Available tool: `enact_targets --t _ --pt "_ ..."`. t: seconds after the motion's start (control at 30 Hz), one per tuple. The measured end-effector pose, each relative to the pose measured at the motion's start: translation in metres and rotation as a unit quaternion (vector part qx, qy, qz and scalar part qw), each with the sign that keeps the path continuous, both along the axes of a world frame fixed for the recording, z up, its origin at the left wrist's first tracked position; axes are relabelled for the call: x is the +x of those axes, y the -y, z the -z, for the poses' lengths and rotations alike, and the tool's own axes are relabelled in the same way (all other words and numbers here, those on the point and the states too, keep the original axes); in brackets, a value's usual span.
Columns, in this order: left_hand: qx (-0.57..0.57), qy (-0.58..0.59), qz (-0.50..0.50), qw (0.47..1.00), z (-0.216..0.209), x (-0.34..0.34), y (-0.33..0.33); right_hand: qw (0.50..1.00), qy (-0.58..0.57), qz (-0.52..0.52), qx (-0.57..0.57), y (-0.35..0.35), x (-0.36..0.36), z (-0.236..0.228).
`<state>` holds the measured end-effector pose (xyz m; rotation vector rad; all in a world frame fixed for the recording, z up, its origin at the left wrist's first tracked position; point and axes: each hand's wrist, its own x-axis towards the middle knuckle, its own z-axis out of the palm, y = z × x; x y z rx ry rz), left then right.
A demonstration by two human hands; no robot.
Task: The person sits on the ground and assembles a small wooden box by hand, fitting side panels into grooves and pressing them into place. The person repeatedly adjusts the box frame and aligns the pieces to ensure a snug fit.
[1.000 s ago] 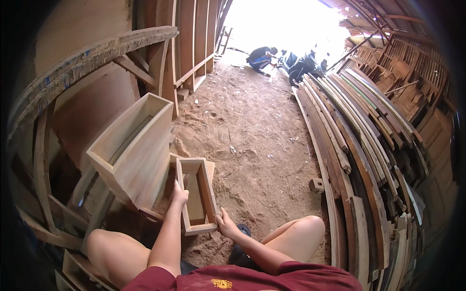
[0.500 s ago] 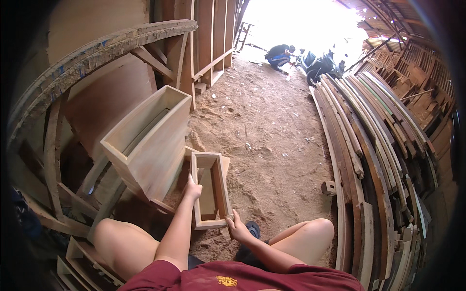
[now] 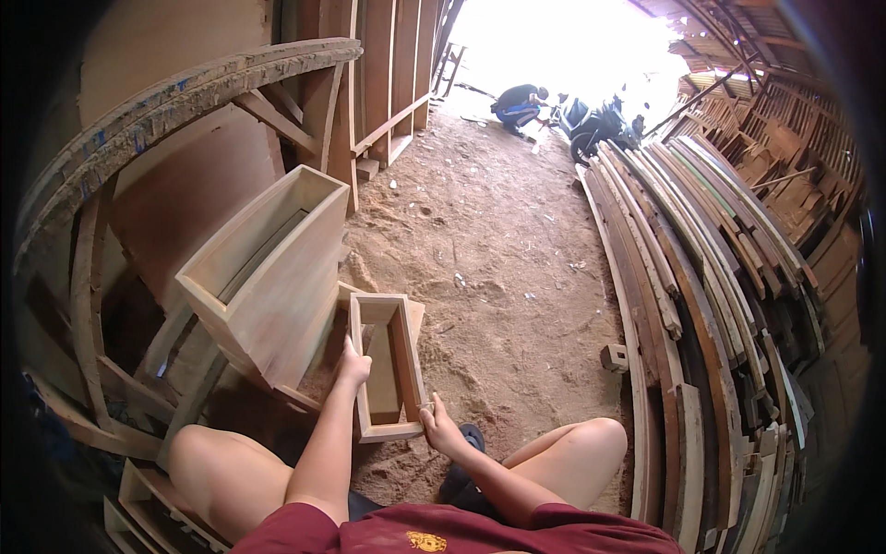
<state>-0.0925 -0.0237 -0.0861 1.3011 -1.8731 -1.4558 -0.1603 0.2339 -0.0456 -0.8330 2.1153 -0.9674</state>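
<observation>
A narrow, open wooden drawer box (image 3: pixel 392 431) stands between my knees, its long sides running away from me. My left hand (image 3: pixel 353 365) is closed around the drawer's left wall, about midway along. At the near right corner, my right hand (image 3: pixel 441 427) is closed with its fingertips against the outside of the right wall. A small pale bit shows at those fingertips, too small to make out. Under and behind the drawer lies another wooden piece (image 3: pixel 417 317), mostly hidden. To its left rises a larger, deep wooden drawer box (image 3: pixel 277 291), open at the top.
Long timber boards (image 3: pixel 678 323) are stacked along the right. A small wooden block (image 3: pixel 614 357) lies beside them. Wooden frames (image 3: pixel 198 78) and panels lean on the left. Sandy, sawdust-covered ground (image 3: pixel 489 249) runs toward a crouching person (image 3: pixel 520 108) and a motorbike (image 3: pixel 591 125).
The whole view has shifted slightly, so everything sits a little further left. Both hands stay at the drawer in nearly the same places; the right fingertips sit slightly higher along its wall.
</observation>
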Motion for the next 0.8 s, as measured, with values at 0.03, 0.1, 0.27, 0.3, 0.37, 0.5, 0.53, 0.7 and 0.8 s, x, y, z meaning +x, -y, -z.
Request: enact_targets --t 0.03,0.1,0.27,0.3,0.37,0.5,0.53,0.7,0.8 --pt "0.014 0.013 0.001 1.0 0.004 -0.001 -0.005 0.999 0.031 -0.007 -0.013 -0.01 -0.002 0.014" --pt "0.015 0.023 0.001 1.0 0.0 -0.002 -0.006 0.998 0.05 -0.02 -0.026 -0.024 0.003 0.016" --pt "0.027 -0.013 -0.008 1.0 0.003 -0.003 -0.004 0.999 0.024 -0.031 -0.011 -0.003 -0.01 -0.001" --pt "0.007 -0.008 0.004 1.0 0.005 -0.003 0.001 0.999 -0.015 -0.029 -0.02 -0.001 -0.01 0.007" --pt "0.014 0.027 0.008 1.0 0.005 -0.006 -0.005 1.0 0.003 -0.028 0.0 -0.017 -0.002 0.008" --pt "-0.011 0.015 -0.022 1.0 0.012 -0.001 -0.002 0.999 0.018 -0.043 0.015 -0.013 0.0 0.0" --pt "0.007 0.0 -0.021 1.0 0.013 0.001 0.002 0.999 0.01 -0.051 0.009 -0.004 -0.004 0.001" --pt "0.034 0.021 0.003 0.999 -0.014 -0.004 -0.012 0.999 0.015 -0.036 -0.023 -0.02 0.002 0.009" --pt "0.03 0.021 -0.01 0.999 -0.009 0.006 -0.004 0.997 0.022 -0.076 0.024 -0.014 0.001 0.003"
